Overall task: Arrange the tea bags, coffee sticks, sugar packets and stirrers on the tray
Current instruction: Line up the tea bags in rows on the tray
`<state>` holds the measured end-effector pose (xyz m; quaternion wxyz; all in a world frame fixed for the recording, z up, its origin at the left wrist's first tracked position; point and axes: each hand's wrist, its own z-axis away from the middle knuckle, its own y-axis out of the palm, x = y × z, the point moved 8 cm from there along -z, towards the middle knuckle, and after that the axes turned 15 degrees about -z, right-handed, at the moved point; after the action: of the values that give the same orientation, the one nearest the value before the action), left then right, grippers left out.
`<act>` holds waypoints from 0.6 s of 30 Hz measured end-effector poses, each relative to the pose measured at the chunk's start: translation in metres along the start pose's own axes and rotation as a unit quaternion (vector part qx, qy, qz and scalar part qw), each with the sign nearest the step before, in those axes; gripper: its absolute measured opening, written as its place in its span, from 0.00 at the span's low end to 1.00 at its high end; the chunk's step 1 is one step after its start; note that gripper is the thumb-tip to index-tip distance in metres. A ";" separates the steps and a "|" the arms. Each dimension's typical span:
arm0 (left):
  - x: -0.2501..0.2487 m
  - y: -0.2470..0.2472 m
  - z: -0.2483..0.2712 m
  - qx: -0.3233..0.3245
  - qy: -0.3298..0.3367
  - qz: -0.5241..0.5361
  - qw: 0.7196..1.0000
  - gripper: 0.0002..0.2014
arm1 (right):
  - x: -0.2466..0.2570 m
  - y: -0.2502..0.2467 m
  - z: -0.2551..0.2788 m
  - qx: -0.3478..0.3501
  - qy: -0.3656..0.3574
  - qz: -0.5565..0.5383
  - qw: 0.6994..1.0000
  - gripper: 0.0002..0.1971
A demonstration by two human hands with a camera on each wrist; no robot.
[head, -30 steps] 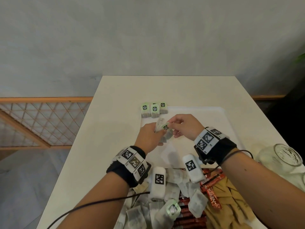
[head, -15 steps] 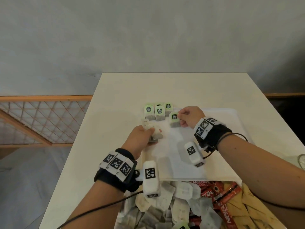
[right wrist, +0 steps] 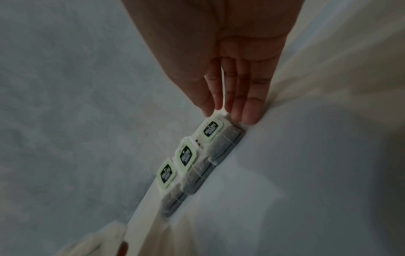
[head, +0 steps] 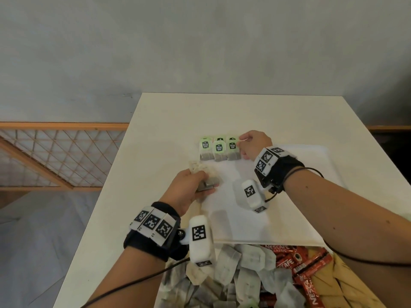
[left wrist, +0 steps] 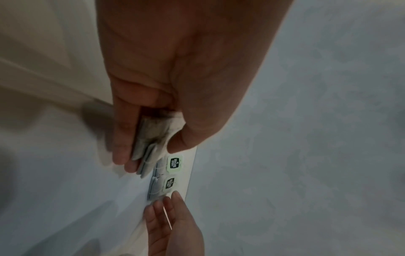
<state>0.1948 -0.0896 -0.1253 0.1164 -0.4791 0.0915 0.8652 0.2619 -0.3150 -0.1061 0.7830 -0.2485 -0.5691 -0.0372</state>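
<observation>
Tea bags (head: 219,150) with green tags stand in a row at the white tray's (head: 289,218) ten o'clock corner. The left hand (head: 189,187), at eight o'clock, grips a small bundle of tea bags (left wrist: 151,138) (thumb over fingers). The right hand's (head: 252,144) straight fingers (right wrist: 249,107) touch the row's rightmost bag, gripping nothing.

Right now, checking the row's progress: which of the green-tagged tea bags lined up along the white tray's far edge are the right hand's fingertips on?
The rightmost green-tagged tea bag: the right hand touches its outer end; the others stand untouched to its left.
</observation>
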 end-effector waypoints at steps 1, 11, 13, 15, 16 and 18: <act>-0.001 0.002 0.002 0.007 0.004 -0.002 1.000 0.11 | 0.004 -0.003 0.004 -0.006 -0.017 0.022 1.000 0.10; -0.014 0.028 0.031 0.021 0.066 -0.075 0.995 0.11 | 0.025 0.006 0.101 0.192 -0.074 -0.065 0.977 0.05; -0.017 0.034 0.039 0.029 0.076 -0.091 0.993 0.10 | 0.025 0.001 0.112 0.189 -0.096 -0.043 0.976 0.02; -0.020 0.039 0.047 0.031 0.093 -0.120 0.988 0.08 | 0.024 -0.005 0.121 0.176 -0.108 -0.038 0.978 0.04; -0.022 0.039 0.051 0.022 0.102 -0.143 0.984 0.07 | 0.022 -0.009 0.124 0.165 -0.106 -0.044 0.980 0.05; -0.026 0.036 0.057 -0.015 0.116 -0.197 0.973 0.07 | 0.018 -0.016 0.129 0.146 -0.097 -0.068 0.982 0.04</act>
<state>0.1517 -0.1118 -0.0721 0.2663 -0.5867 -0.0050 0.7647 0.1496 -0.2694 -0.0544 0.7478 -0.0948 -0.6569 0.0170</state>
